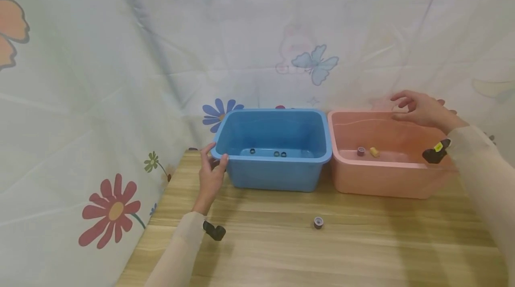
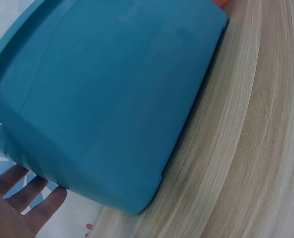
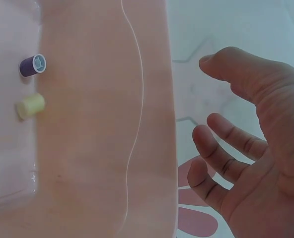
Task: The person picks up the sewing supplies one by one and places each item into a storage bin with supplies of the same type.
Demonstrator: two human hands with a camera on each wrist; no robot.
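Observation:
My left hand (image 1: pixel 211 179) is at the front left corner of a blue plastic bin (image 1: pixel 277 175). Its thumb is at the front rim, and several fingers rest against the outer side wall in the left wrist view. Over the back rim of a pink bin (image 1: pixel 378 184), my right hand (image 1: pixel 422 109) hovers with thumb and fingers apart and nothing between them. A purple thread spool (image 3: pixel 30 66) and a pale yellow spool (image 3: pixel 31 106) lie inside that pink bin. Another dark spool (image 1: pixel 318 222) stands on the table before the bins.
Small dark rings (image 1: pixel 276 154) lie on the blue bin's floor. Both bins stand side by side on a wood-grain table (image 1: pixel 273 251). Behind them hangs a pale curtain (image 1: pixel 241 32) printed with flowers and butterflies. A thin wavy line (image 3: pixel 142 89) crosses the pink bin's inner wall.

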